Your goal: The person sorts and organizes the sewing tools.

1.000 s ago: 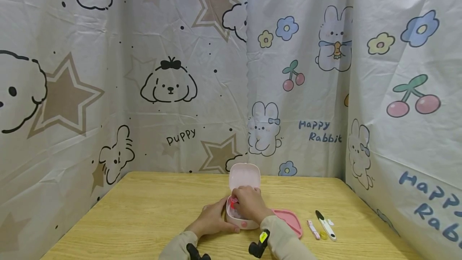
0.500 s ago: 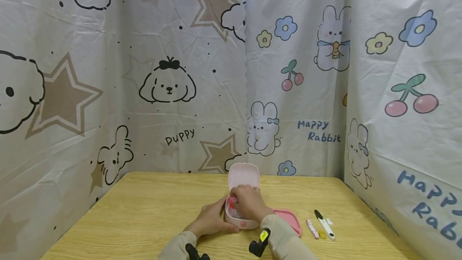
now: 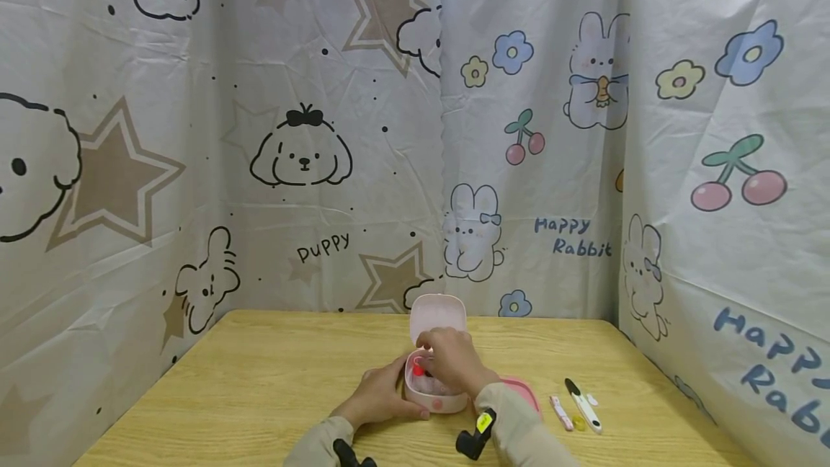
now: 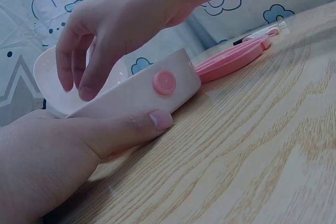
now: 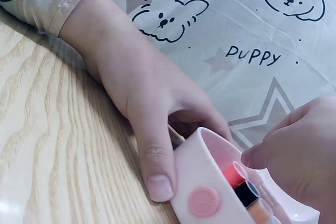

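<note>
A pale pink sewing box (image 3: 436,402) stands on the table with its lid (image 3: 438,314) raised at the back. My left hand (image 3: 381,393) grips the box's left side, thumb along the front wall near the round pink button (image 5: 205,202). Inside, the right wrist view shows thread spools lying in a row: a red spool (image 5: 233,172), a black spool (image 5: 245,193) and an orange spool (image 5: 260,212). Over the box's opening hovers my right hand (image 3: 457,362), fingers loosely bent downward, with nothing between thumb and fingers in the left wrist view (image 4: 113,35).
A darker pink tray (image 3: 527,393) lies right of the box, partly behind the right sleeve. Farther right are black-and-white thread snips (image 3: 585,406), a narrow pink-and-white piece (image 3: 561,413), a small yellow item (image 3: 579,423) and a small white piece (image 3: 593,398). Printed curtains (image 3: 363,164) surround the table.
My right hand has risen slightly and shifted right, its fingers coming away from the red spool, which now shows more fully. My left hand has stayed on the box.
</note>
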Available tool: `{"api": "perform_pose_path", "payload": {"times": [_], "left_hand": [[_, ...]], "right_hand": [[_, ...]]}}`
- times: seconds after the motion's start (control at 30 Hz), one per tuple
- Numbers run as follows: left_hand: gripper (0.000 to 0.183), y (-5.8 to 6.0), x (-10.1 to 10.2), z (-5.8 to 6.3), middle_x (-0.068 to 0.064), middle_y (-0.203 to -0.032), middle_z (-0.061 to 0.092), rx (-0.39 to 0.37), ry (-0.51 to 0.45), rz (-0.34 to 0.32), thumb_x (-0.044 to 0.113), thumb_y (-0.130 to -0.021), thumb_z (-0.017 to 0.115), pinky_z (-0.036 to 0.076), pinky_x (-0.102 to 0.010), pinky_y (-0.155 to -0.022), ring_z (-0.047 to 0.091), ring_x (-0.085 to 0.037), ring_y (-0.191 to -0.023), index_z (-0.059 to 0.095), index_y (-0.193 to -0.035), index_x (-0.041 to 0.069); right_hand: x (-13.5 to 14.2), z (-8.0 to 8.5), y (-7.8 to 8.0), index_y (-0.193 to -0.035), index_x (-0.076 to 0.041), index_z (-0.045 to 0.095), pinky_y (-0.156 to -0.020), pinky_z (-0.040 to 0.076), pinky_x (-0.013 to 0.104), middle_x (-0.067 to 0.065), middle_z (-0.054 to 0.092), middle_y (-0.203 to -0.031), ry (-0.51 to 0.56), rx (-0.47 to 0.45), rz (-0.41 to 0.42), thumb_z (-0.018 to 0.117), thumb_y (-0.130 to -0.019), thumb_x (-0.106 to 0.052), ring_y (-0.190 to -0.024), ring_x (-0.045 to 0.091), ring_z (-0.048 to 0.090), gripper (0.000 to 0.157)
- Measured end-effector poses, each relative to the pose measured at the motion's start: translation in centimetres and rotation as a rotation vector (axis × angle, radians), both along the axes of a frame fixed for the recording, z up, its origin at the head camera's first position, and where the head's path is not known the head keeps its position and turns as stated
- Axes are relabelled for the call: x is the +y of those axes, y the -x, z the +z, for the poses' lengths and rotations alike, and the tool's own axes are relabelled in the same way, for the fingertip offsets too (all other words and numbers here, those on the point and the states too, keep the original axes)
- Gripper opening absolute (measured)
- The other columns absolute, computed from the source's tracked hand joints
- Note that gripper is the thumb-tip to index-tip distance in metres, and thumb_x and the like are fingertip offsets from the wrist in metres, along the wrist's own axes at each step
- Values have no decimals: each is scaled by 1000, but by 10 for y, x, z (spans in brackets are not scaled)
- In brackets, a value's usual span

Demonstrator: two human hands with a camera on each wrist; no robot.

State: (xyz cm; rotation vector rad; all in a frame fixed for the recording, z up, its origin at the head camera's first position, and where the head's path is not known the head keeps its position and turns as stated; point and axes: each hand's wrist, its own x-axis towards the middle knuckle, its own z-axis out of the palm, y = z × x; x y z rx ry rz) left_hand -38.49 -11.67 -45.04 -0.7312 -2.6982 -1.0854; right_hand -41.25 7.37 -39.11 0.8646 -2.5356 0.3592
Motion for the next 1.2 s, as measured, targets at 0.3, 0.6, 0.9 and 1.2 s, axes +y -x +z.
{"api": "perform_pose_path", "payload": {"times": [0.3,0.6,0.9,1.2], "left_hand": [[110,4,0,-3,-5,-153,52,-5,-22,-15,61,-71,89,29,-66,-105,49,-31,-137,41,-159,13],[111,7,1,-7,-1,-150,55,22,-32,-20,62,-68,90,30,-63,-104,51,-29,-134,42,-158,17],[113,6,2,-7,0,-151,54,18,-31,-20,62,-68,91,29,-65,-107,49,-29,-136,41,-159,16],[115,6,2,-4,-3,-154,52,-13,-39,-8,61,-68,91,25,-67,-110,46,-31,-139,40,-160,16]], "right_hand": [[19,3,5,-107,-12,77,-81,52,45,-2,72,-96,104,-37,55,84,-90,-24,-89,19,65,22],[44,8,-1,-111,-10,75,-80,55,41,2,71,-101,210,-97,75,81,-90,-14,-91,21,64,21],[70,7,-2,-111,-7,75,-80,55,40,2,71,-101,290,-108,25,80,-90,-9,-92,20,62,22],[91,10,-9,-114,-10,74,-78,54,39,1,71,-104,262,-137,-34,82,-89,-10,-93,23,63,26]]}}
